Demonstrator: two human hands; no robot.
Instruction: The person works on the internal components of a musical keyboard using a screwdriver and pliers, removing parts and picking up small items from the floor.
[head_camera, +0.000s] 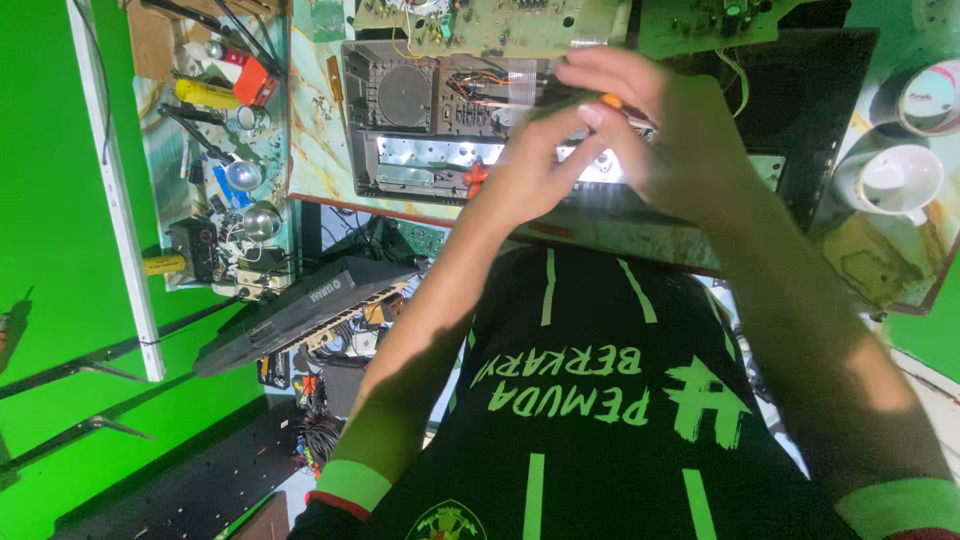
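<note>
- An orange-handled tool is sitting between both hands, above the opened grey electronic device on the marbled worktable.
- The right hand is curling over the tool, its fingers bunched together around the handle.
- The left hand is reaching up from below, its fingertips pinching the tool's end.
- Green circuit boards are lying just beyond the device.
- Two white cups are standing well apart, at the right.
- A dark keyboard is leaning below the table edge.
</note>
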